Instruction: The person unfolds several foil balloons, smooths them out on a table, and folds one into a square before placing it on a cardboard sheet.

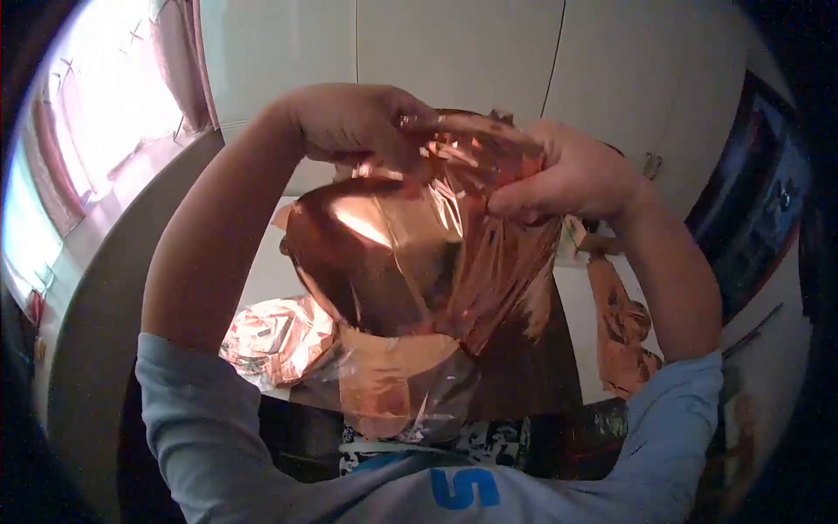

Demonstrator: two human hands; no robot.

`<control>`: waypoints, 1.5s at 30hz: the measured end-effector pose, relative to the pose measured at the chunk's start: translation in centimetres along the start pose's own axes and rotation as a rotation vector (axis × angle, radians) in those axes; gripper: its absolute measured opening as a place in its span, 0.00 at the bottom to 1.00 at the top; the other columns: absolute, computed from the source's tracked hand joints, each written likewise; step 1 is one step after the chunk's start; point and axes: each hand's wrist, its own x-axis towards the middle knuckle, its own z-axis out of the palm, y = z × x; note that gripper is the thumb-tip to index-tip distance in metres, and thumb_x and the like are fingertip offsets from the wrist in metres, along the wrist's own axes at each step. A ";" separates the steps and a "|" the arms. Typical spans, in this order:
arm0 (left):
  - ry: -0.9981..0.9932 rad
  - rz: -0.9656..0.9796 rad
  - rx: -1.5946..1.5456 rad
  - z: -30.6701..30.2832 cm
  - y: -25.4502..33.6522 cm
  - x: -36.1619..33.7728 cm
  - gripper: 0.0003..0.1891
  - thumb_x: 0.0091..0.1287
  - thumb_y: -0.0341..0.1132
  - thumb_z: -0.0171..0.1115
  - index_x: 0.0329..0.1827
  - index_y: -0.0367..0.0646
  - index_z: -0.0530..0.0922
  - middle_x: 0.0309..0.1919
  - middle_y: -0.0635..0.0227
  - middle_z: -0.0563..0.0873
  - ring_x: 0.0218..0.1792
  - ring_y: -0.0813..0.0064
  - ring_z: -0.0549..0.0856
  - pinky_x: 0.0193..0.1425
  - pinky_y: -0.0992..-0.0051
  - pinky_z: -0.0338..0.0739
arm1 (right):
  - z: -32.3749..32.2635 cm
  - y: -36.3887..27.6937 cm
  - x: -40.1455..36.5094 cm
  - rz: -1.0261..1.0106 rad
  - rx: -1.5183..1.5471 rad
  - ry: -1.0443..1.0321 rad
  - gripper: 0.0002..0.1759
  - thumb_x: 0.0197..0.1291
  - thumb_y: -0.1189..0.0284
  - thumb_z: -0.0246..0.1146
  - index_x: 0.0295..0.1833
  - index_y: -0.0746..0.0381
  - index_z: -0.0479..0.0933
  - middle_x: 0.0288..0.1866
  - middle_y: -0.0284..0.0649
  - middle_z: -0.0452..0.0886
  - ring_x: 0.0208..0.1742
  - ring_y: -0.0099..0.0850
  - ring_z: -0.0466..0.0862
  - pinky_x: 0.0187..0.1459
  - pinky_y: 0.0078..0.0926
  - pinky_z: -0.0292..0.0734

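A large, shiny copper-coloured foil piece (384, 253) hangs in front of me, wrinkled at the top and right and smoother on its left side. My left hand (358, 127) grips its upper left edge with the fingers bent over it. On the upper right, my right hand (572, 175) pinches the gathered foil between thumb and fingers. Both hands are closed, at about the same height. Below the foil, a clear plastic sheet with an orange patch (375, 393) lies close to my body; where it ends under the foil is hidden.
A crumpled shiny foil bundle (279, 341) rests on the white table (275, 271) at left. More copper-coloured foil (621, 323) lies on the right, near a small box (592, 236). Pale cabinet doors (454, 52) stand behind, with a bright curtained window (113, 96) at left.
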 end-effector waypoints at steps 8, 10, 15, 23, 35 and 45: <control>1.081 0.325 -0.940 1.7 -14.6 -5.6 0.44 0.66 0.73 0.42 0.68 0.41 0.72 0.60 0.62 0.80 0.55 0.64 0.79 0.63 0.60 0.70 | -1.0 0.4 1.3 -0.084 0.164 0.331 0.13 0.54 0.72 0.73 0.42 0.68 0.83 0.33 0.34 0.84 0.31 0.21 0.80 0.36 0.20 0.76; 0.910 0.331 -0.825 7.2 -20.5 -4.4 0.47 0.63 0.75 0.43 0.67 0.39 0.72 0.63 0.60 0.78 0.60 0.63 0.77 0.63 0.59 0.71 | -1.1 -0.6 1.2 -0.098 0.222 0.369 0.14 0.54 0.72 0.73 0.42 0.69 0.83 0.33 0.36 0.84 0.32 0.22 0.81 0.37 0.22 0.77; 0.480 0.511 -0.864 11.4 -15.7 0.3 0.55 0.56 0.81 0.44 0.72 0.40 0.66 0.69 0.62 0.73 0.70 0.61 0.69 0.71 0.56 0.65 | -0.8 0.9 4.3 -0.108 0.198 0.414 0.14 0.54 0.72 0.73 0.43 0.69 0.83 0.34 0.38 0.85 0.33 0.25 0.84 0.39 0.25 0.80; 0.408 0.334 -0.953 12.8 -9.7 1.3 0.61 0.48 0.85 0.47 0.77 0.48 0.58 0.72 0.58 0.66 0.72 0.56 0.67 0.73 0.51 0.63 | -1.5 -0.1 2.5 -0.138 0.201 0.468 0.10 0.56 0.73 0.72 0.40 0.68 0.82 0.30 0.35 0.83 0.30 0.22 0.81 0.34 0.23 0.77; 0.716 0.460 -1.039 9.2 -9.6 2.7 0.44 0.61 0.64 0.62 0.70 0.40 0.64 0.65 0.53 0.75 0.62 0.53 0.78 0.67 0.53 0.73 | -0.2 1.2 1.8 0.008 0.024 0.551 0.10 0.57 0.73 0.71 0.40 0.67 0.83 0.33 0.35 0.85 0.31 0.22 0.82 0.36 0.24 0.78; 0.816 0.438 -0.856 5.0 -5.6 2.0 0.13 0.64 0.33 0.67 0.49 0.39 0.79 0.40 0.66 0.84 0.41 0.73 0.85 0.41 0.70 0.84 | 2.8 1.9 1.4 -0.247 0.311 0.737 0.14 0.58 0.73 0.71 0.48 0.68 0.81 0.39 0.37 0.85 0.36 0.25 0.83 0.41 0.25 0.81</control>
